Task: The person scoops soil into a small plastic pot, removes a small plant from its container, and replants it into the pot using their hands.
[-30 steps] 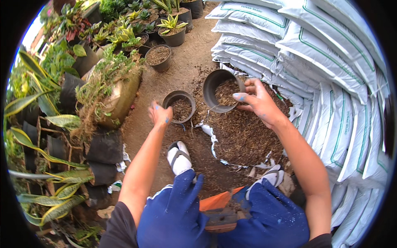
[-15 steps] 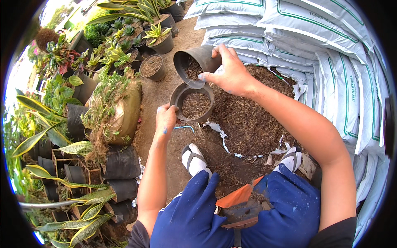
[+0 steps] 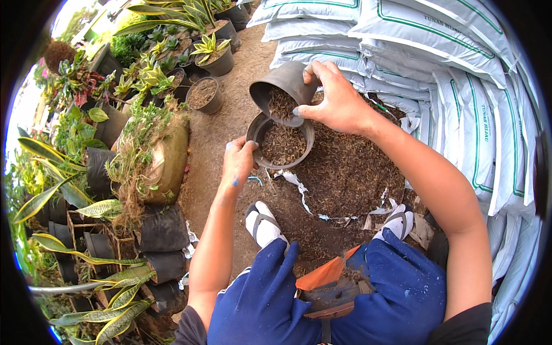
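My left hand (image 3: 240, 158) grips the left rim of a dark plastic plant pot (image 3: 309, 144), its mouth facing up and brown potting mix (image 3: 283, 145) inside. Above it, my right hand (image 3: 336, 98) holds a second dark pot (image 3: 293, 79) tipped on its side, thumb at the rim and fingers over the outer wall. The tilted pot's lower rim overlaps the far rim of the lower one. Loose mix (image 3: 282, 106) lies along the tipped pot's inner wall, toward its mouth.
A wide heap of potting mix (image 3: 345, 184) covers the ground beyond my feet. Stacked white sacks (image 3: 425, 34) stand on the right. A small soil-filled pot (image 3: 204, 96), a potted plant (image 3: 214, 54) and a bulging sack (image 3: 172, 155) are on the left, beside several snake plants (image 3: 115, 270).
Both pots have shifted slightly right in view, held by my hands. The upper pot tips further, and its mix has slid toward the mouth; the lower pot looks fuller.
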